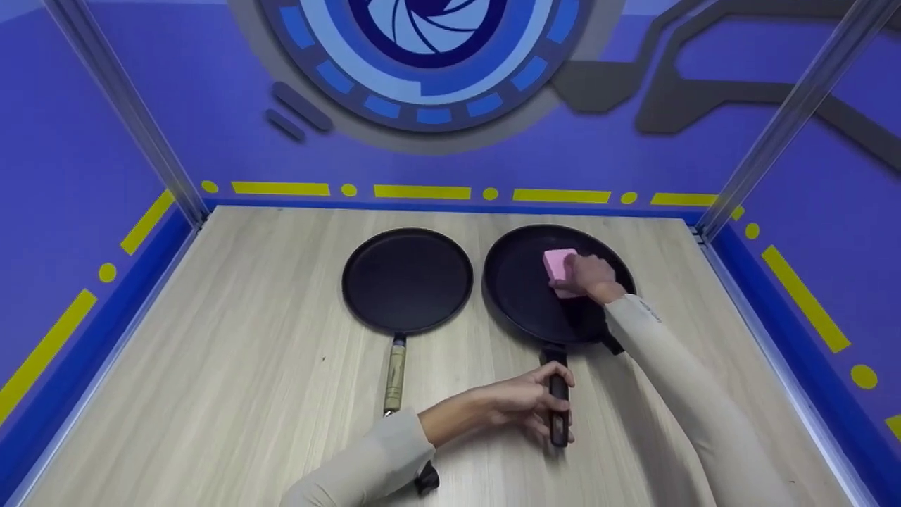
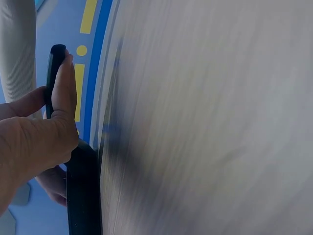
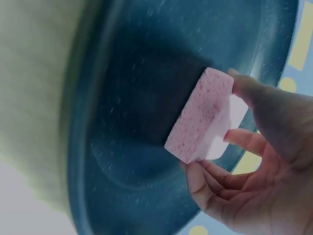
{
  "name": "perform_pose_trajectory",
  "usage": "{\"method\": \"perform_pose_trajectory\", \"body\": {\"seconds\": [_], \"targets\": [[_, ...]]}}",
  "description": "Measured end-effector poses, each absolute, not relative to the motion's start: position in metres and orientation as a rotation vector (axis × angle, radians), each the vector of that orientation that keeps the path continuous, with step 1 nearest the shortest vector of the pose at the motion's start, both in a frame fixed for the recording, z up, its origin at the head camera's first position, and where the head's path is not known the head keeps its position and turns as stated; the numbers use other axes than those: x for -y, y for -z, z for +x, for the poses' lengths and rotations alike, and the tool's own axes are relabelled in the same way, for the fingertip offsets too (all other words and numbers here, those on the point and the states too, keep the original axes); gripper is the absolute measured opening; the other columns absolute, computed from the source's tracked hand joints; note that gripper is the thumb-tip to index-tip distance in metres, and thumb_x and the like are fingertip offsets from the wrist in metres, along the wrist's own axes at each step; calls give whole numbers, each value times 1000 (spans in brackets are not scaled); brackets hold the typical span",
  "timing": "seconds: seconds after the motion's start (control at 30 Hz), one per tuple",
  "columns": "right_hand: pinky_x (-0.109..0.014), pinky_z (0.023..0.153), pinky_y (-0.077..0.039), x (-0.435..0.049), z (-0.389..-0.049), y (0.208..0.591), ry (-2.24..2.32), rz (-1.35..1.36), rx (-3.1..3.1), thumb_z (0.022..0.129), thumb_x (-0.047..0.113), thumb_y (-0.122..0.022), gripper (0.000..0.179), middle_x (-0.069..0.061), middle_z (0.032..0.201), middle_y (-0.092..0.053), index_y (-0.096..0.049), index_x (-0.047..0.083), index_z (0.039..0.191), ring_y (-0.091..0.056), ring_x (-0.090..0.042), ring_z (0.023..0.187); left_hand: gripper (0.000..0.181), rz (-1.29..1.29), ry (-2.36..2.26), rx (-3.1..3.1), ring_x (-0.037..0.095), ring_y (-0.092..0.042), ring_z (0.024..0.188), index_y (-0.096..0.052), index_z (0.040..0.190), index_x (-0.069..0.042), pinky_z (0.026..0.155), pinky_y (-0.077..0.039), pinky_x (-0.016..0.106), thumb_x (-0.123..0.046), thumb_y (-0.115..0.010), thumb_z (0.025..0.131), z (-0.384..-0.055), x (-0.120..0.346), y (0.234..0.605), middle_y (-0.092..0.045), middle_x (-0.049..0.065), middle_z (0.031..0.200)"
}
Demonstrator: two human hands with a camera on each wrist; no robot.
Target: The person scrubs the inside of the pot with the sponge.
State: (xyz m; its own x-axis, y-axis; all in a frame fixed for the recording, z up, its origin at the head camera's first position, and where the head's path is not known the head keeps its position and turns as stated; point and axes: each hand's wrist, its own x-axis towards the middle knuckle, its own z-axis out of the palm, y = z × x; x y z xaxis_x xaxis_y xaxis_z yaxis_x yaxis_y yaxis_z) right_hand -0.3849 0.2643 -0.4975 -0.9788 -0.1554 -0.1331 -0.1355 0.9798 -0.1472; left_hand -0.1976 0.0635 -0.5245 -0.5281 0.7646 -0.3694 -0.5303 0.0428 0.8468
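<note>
My left hand [image 1: 521, 403] grips the black handle [image 1: 558, 422] of a large dark frying pan [image 1: 517, 296], its fingers wrapped around the handle from the left. In the left wrist view that handle [image 2: 55, 63] sticks up between thumb and fingers. A pink sponge [image 1: 558, 264] is held by my right hand [image 1: 590, 274] over the inside of the same pan. Seen from the right wrist, the sponge [image 3: 203, 115] is pinched between thumb and fingertips, its long edge right at the dark, white-flecked pan surface [image 3: 142, 122].
To the left lies a flat round black pan [image 1: 408, 282] with a wooden handle [image 1: 395, 377]; my left forearm crosses over the handle's lower part. Both pans rest on a wood-grain table [image 1: 246, 338]. Blue walls [image 1: 232, 151] with metal corner posts enclose the table.
</note>
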Motion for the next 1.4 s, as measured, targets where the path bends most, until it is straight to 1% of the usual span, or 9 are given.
{"method": "perform_pose_trajectory", "body": {"seconds": [0.13,0.5,0.7,0.77,0.87,0.93,1.07,1.27,1.4], "targets": [[-61,88,-57,-245,-376,499,220,-328,-2955,89,48,-75,60,-33,113,-63,-55,3,124,-62,-49,106,29,268,-1663,-1353,56,-64,113,-50,117,-23,87,-63,50,-1,-57,100,-199,-63,524,-59,22,109],[-53,85,-58,-200,-341,485,260,-710,-2782,83,30,-82,53,-15,95,-65,-57,2,121,-62,-39,96,30,287,-1636,-1327,58,-59,118,-48,117,-24,90,-61,52,0,-55,101,-201,-66,523,-64,21,102],[-48,99,-54,-216,-342,480,259,-706,-2675,78,18,-87,59,-18,117,-66,-61,11,131,-57,-30,106,29,274,-1640,-1315,59,-59,118,-48,117,-23,86,-63,48,0,-54,101,-199,-68,524,-61,27,109],[-50,101,-54,-222,-344,480,228,-720,-2693,77,16,-88,60,-20,123,-65,-63,13,131,-58,-31,110,28,271,-1638,-1322,58,-59,118,-49,116,-23,77,-66,41,0,-55,101,-197,-68,523,-63,26,107],[-54,101,-54,-234,-351,480,185,-710,-2752,77,14,-88,60,-22,124,-63,-64,13,132,-59,-35,112,28,264,-1649,-1321,58,-59,118,-48,117,-22,74,-66,39,0,-55,101,-196,-70,522,-61,24,109],[-58,100,-54,-243,-359,480,178,-689,-2795,80,11,-85,58,-24,127,-62,-63,11,133,-59,-39,113,28,268,-1660,-1331,57,-61,116,-48,116,-23,64,-65,30,0,-55,101,-196,-72,521,-62,25,108],[-64,93,-55,-262,-377,485,132,-596,-2923,85,3,-76,51,-31,123,-61,-60,7,133,-60,-48,109,27,281,-1683,-1330,57,-62,115,-48,116,-22,61,-64,28,0,-55,101,-195,-74,521,-65,27,107],[-65,88,-56,-277,-387,502,-99,-447,-3140,95,0,-57,33,-38,111,-59,-56,2,128,-59,-57,104,28,283,-1678,-1327,58,-60,117,-48,116,-23,63,-65,29,1,-55,102,-193,-72,521,-63,32,110],[-65,88,-56,-274,-388,504,-177,-336,-3171,100,3,-49,27,-43,110,-58,-55,-3,126,-59,-58,104,29,287,-1661,-1320,59,-58,119,-48,117,-22,66,-64,31,1,-54,102,-194,-71,521,-58,30,115]]}}
